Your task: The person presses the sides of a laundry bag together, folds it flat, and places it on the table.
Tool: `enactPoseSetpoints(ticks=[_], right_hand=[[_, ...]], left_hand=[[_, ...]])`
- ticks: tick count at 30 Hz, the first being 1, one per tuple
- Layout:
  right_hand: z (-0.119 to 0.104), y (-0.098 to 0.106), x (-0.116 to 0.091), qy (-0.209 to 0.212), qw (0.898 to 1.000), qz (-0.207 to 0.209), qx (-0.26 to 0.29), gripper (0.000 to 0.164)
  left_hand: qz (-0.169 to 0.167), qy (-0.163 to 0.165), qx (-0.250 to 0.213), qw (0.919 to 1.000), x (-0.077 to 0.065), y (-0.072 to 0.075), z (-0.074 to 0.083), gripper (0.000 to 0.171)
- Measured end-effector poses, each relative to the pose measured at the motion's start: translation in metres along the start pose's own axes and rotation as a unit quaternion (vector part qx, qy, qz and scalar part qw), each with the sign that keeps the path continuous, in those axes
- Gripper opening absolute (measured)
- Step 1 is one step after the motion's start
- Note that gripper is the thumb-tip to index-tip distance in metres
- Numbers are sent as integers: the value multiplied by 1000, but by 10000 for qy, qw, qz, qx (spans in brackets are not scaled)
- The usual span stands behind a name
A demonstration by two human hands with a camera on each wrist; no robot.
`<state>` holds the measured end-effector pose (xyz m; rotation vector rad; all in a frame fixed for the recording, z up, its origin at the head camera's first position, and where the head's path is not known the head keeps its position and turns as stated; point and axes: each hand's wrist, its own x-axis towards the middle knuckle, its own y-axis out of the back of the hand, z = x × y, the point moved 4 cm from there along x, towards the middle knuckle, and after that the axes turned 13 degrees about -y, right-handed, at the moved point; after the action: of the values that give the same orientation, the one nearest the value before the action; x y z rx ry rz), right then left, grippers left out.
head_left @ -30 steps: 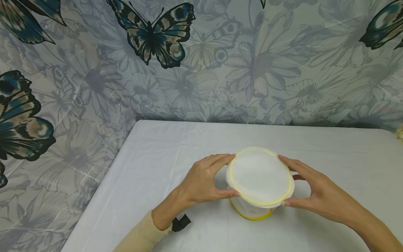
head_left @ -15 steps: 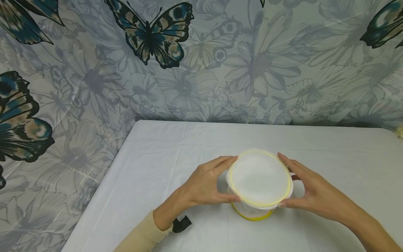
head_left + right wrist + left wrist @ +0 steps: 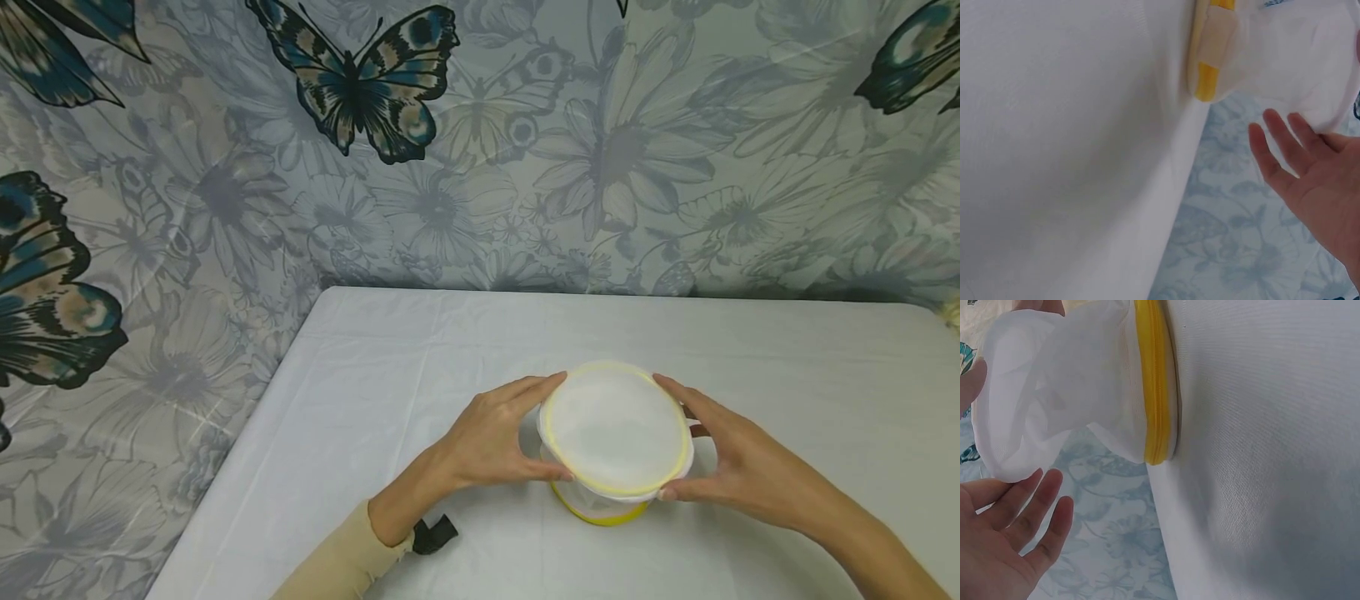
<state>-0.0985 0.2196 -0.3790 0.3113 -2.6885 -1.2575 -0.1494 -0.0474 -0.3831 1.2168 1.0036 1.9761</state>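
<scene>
A white mesh laundry bag (image 3: 617, 429) with a drum shape stands on the white-covered table, its round top edged in pale yellow. Around its base runs a yellow zipper (image 3: 1154, 381). My left hand (image 3: 491, 437) holds the left side of the top rim, thumb in front and fingers behind. Opposite it, my right hand (image 3: 738, 454) holds the right side the same way. In the left wrist view the soft mesh wall (image 3: 1079, 375) sags inward between rim and base. The right wrist view shows a pale tab (image 3: 1217, 36) over part of the zipper.
White cloth (image 3: 375, 375) covers the table. Behind and to the left hangs a grey floral curtain (image 3: 442, 208) with butterflies printed on it. A black strap end (image 3: 435, 534) sticks out by my left sleeve (image 3: 341, 550).
My right hand has shifted a little to the left with the rim's right side. The bag's top has sunk slightly at its far edge, while its base has stayed in place.
</scene>
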Motion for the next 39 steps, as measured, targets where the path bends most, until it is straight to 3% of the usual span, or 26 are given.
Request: enactPoseSetpoints(ticks=[3, 7, 12, 20, 34, 39], right_hand=[[1, -2, 0, -192, 9997, -128, 67, 118], [3, -5, -1, -338, 9991, -233, 141, 119], [5, -6, -2, -310, 9995, -116, -4, 117], [7, -8, -3, -392, 9991, -146, 17, 111], [10, -13, -2, -213, 9997, -103, 29, 102], [10, -17, -1, -124, 9997, -125, 186, 101]], left_hand=[[17, 6, -102, 9999, 0, -1, -1, 109], [76, 32, -580, 9983, 0, -3, -4, 110], [44, 154, -1231, 9923, 1, -6, -9, 106], [-191, 437, -1877, 9811, 1, -9, -15, 101], [-496, 421, -2019, 9772, -1, -18, -18, 108], [-538, 554, -2319, 9697, -2, -22, -20, 109]])
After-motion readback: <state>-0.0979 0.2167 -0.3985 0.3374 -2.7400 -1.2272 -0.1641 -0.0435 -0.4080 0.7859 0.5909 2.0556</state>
